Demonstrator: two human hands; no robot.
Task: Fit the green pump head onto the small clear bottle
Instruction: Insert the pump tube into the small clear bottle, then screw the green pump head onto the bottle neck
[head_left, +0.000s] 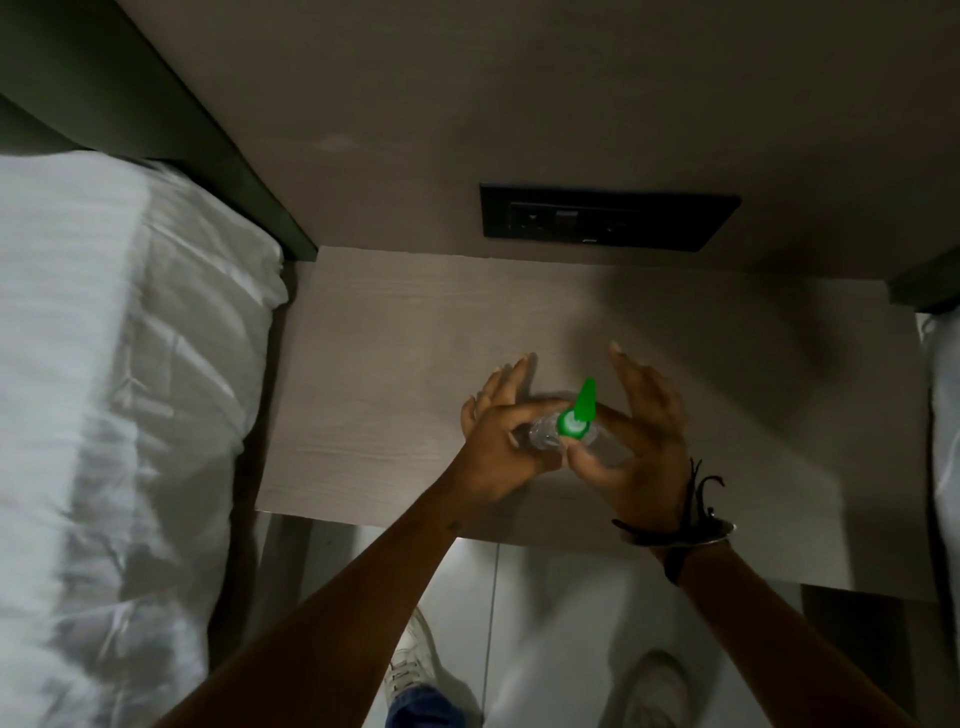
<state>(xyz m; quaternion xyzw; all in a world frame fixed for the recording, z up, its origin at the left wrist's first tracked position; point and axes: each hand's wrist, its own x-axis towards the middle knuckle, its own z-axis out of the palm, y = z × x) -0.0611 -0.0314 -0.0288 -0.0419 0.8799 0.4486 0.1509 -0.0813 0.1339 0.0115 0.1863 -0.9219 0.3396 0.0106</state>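
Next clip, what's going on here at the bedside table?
A person stands over a wooden bedside table and holds a small clear bottle between both hands just above it. The left hand grips the bottle from one side, the right hand from the other, its fingers spread. The green pump head sits on top of the bottle, nozzle pointing away from the person. Whether it is fully seated cannot be told.

both hands hide most of the small clear bottle; its base is unseen.
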